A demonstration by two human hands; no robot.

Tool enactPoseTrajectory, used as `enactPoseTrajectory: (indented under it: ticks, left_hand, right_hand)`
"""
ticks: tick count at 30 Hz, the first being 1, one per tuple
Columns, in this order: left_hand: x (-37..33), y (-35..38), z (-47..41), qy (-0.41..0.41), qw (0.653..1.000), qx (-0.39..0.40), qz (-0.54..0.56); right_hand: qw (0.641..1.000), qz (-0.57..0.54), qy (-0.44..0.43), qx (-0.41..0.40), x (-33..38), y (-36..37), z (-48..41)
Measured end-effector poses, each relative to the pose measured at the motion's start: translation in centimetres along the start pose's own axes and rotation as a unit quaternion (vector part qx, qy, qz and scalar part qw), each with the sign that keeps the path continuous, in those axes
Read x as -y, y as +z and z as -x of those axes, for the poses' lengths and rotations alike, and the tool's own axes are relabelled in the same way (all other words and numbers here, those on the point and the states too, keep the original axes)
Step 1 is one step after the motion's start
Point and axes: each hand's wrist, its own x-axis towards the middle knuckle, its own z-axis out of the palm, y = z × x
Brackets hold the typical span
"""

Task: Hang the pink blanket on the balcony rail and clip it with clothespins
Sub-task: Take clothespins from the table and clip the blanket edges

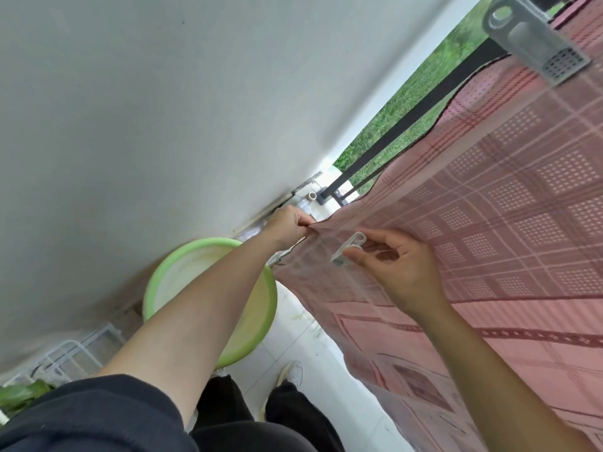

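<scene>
The pink checked blanket [489, 203] hangs over the balcony rail and fills the right half of the head view. My left hand [288, 225] pinches the blanket's left edge near the wall. My right hand [401, 269] holds a pale grey clothespin [347, 247] between thumb and fingers, lying against the fabric just right of the left hand. A second grey clothespin [535, 44] is clipped on the blanket at the top right. A black rail bar [421, 115] shows beside the blanket's dark edge.
A green plastic basin [156, 288] stands on the tiled floor under my left arm. A white wall [163, 109] runs close along the left. A white wire rack [75, 353] sits low left. Grass [401, 102] lies beyond the rail.
</scene>
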Motion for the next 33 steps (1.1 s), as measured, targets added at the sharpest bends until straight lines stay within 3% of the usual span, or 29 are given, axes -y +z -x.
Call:
enactPoseTrajectory:
  ticks: [3,5,7,12,15,18,23,29,33]
  left_hand:
    - [0.8,0.7,0.5,-0.022,0.994,-0.030,0.103]
    - [1.2,1.2,0.5,-0.021,0.992,-0.044,0.117]
    - [0.9,1.4,0.6,-0.012,0.995,-0.041,0.088]
    - [2.7,1.5,-0.2,0.037,0.997,0.067,-0.019]
    - [9.0,3.0,-3.2,0.001,0.993,0.079,-0.092]
    - [9.4,2.9,-2.3,-0.037,0.987,0.088,-0.127]
    - [12.5,3.6,-4.4,-0.076,0.985,0.120,-0.095]
    - [12.3,3.5,-8.5,-0.014,0.964,0.262,-0.052]
    - [12.3,2.3,-9.2,0.011,0.962,0.264,-0.066]
  right_hand:
    - [0.998,0.044,-0.046,0.026,3.8,-0.5,-0.9]
    - [0.996,0.049,-0.069,0.042,6.2,-0.4,-2.3]
    - [0.994,0.053,-0.081,0.053,8.2,0.2,-4.5]
    - [0.980,0.158,-0.111,0.047,10.4,3.1,-10.2]
    - [0.967,0.225,-0.101,0.061,9.5,5.0,-12.9]
    - [0.957,0.268,-0.083,0.075,7.4,7.2,-14.7]
    - [0.941,0.322,-0.065,0.076,4.0,10.2,-16.5]
    - [0.938,0.333,-0.052,0.082,1.8,12.8,-18.3]
    - [0.928,0.361,-0.044,0.081,0.4,14.2,-19.2]
